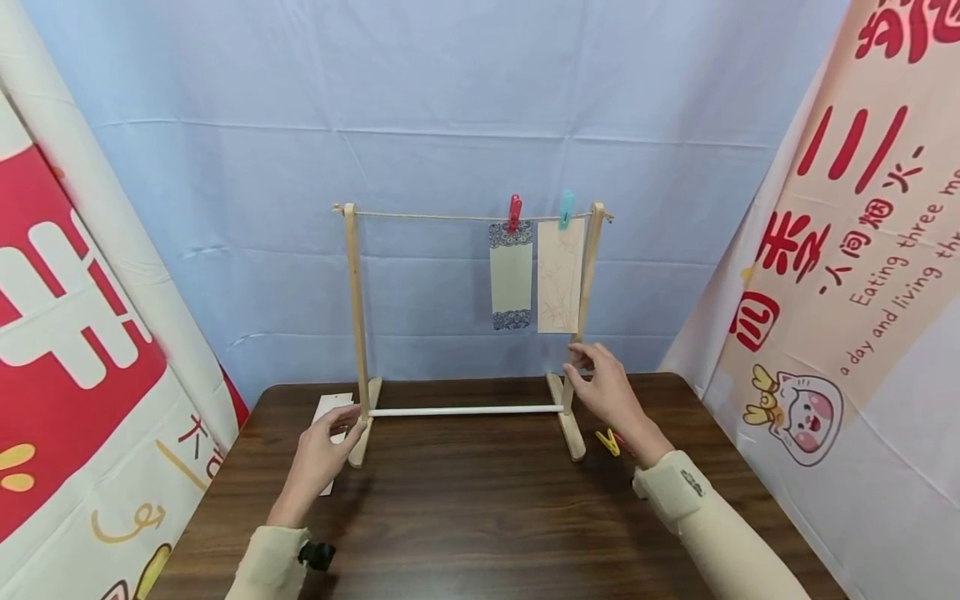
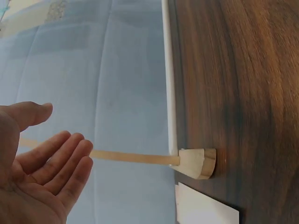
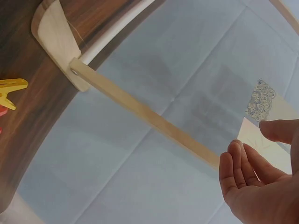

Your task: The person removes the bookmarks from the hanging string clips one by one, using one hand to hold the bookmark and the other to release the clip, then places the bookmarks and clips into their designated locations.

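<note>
A small wooden rack stands on the table, with a string (image 1: 435, 217) tied between its left post (image 1: 356, 308) and right post (image 1: 591, 267). On the string's right half, a red clothespin (image 1: 514, 215) holds a card with blue patterned ends (image 1: 512, 279). Beside it a light blue clothespin (image 1: 566, 210) holds a cream card (image 1: 557, 283). My left hand (image 1: 318, 450) is by the foot of the left post, fingers loosely bent and thumb apart. Near the right post, below the cream card, hovers my right hand (image 3: 261, 182), its palm holding nothing.
A white rod (image 1: 465, 410) joins the rack's two feet low down. Pale cards (image 2: 205, 207) lie on the table left of the rack, partly behind my left hand. To the right, a yellow clothespin (image 3: 10, 91) lies beside a red one (image 3: 2, 111).
</note>
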`<state>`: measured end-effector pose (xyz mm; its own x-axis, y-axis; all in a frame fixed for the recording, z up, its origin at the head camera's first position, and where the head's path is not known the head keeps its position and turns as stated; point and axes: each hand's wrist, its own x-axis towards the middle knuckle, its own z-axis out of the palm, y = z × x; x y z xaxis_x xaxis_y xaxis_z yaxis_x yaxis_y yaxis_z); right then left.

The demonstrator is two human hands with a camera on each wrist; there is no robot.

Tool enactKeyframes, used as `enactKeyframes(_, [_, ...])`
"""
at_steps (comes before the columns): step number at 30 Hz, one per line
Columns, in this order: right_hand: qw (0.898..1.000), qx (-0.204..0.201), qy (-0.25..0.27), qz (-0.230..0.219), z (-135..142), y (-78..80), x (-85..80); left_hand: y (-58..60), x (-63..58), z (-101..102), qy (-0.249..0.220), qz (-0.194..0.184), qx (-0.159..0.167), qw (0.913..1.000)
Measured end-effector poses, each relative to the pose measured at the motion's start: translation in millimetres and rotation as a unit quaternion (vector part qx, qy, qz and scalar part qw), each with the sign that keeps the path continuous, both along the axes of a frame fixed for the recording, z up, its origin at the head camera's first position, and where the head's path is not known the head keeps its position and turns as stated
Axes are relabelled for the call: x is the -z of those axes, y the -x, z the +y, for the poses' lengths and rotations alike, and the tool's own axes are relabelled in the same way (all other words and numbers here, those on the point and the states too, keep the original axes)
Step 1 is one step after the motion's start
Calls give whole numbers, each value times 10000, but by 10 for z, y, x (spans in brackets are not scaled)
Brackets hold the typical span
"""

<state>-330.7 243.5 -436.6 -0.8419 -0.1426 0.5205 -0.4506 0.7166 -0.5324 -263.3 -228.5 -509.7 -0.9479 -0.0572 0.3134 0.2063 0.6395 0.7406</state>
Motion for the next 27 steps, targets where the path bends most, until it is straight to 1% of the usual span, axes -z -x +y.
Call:
enactKeyframes(6, [9995,-87,189,230,-43,9,-93,7,-20,82,-86,59,184,9998])
enactKeyframes(8, [9992,-87,243,301,-57,13,-122,10,-31,123,-180,89,246,9995])
enactKeyframes(13, [9980,-132,269,551,-94,15,-170,33,-100,250,-398,142,372,9984])
enactKeyframes(20, [9948,-364,427,845,-197,23,-244,88,-168,415,-272,317,472,9980])
enactKeyframes(27, [9916,-569,443,1078,-278,31,-301,108,-208,522,-295,436,528,9972])
